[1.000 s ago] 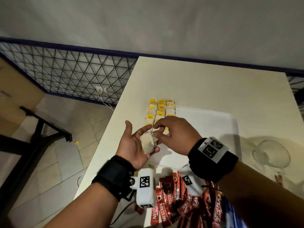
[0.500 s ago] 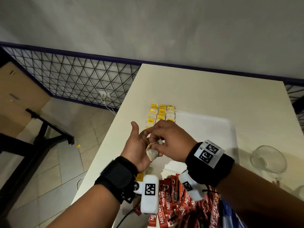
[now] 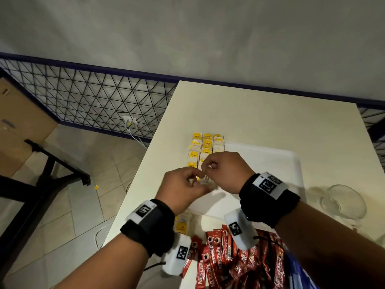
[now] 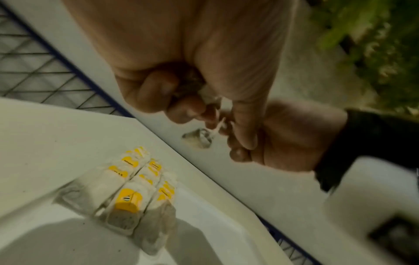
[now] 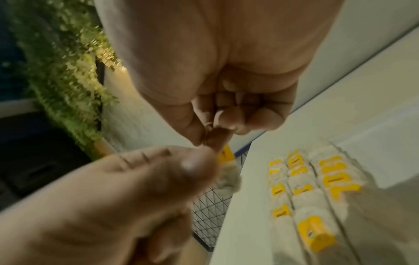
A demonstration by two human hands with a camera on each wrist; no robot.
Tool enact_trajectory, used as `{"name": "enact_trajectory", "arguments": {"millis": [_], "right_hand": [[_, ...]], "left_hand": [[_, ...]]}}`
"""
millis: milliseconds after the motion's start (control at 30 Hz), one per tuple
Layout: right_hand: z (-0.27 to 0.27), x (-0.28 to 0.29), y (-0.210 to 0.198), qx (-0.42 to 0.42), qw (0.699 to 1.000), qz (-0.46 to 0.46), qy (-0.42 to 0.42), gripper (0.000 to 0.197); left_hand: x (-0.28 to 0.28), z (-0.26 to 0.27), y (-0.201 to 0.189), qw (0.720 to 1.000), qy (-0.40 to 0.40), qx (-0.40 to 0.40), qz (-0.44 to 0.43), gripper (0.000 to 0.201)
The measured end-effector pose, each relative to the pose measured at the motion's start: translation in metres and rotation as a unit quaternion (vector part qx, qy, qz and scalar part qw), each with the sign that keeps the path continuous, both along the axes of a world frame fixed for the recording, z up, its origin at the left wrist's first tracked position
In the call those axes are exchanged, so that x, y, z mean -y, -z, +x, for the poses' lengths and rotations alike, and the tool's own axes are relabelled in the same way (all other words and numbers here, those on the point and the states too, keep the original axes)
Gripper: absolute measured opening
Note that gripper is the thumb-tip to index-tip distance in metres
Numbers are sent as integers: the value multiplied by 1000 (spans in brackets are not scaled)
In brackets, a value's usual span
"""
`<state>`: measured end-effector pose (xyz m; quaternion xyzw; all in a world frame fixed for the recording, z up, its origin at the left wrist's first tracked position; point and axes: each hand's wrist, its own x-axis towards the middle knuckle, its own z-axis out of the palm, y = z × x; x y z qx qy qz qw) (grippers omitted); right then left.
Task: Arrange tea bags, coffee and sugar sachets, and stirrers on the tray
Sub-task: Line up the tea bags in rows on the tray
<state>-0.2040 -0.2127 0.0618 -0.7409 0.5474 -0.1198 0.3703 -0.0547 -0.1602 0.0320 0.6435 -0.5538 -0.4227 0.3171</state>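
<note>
My left hand (image 3: 195, 180) curls round a tea bag (image 3: 205, 183) just above the front left of the white tray (image 3: 270, 163). In the left wrist view its fingers (image 4: 158, 89) grip the crumpled tea bag (image 4: 205, 91). My right hand (image 3: 208, 166) meets it from the right and pinches the bag's string (image 4: 218, 125) between thumb and forefinger; a yellow tag (image 5: 226, 154) shows just past that pinch. Three rows of tea bags with yellow tags (image 3: 205, 149) lie on the tray's far left, directly beyond both hands.
A heap of red coffee sachets (image 3: 229, 259) lies at the table's near edge under my right wrist. More tea bags (image 3: 182, 224) sit beside my left wrist. A glass bowl (image 3: 343, 203) stands right of the tray. The table's left edge drops to a tiled floor.
My left hand has turned from palm-up to palm-down and curled round the tea bag. Both hands have stayed together near the tea bag rows.
</note>
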Motion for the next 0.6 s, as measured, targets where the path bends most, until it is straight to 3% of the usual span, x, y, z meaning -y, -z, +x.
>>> {"name": "enact_trajectory", "arguments": {"millis": [67,100,167,300,433,600], "right_hand": [[4,6,-6,10,1000,22,1,18],[4,8,-9,23,999,30,0,18],[1,12,-16,28,999,24,-11,15],[-9,25,-14,-61,992,-79,-78,14],[-15,30,-1,-77,991,-56,-98,11],[-17,27,34,-181,975,19,-130,22]], "left_hand": [[6,-3,-1,993,18,107,-46,16],[10,-2,-1,990,14,122,-66,13],[17,2,-2,992,6,102,-79,11],[29,8,-6,995,46,72,-46,11],[37,14,3,988,75,133,-5,5],[30,27,20,989,63,128,29,3]]}}
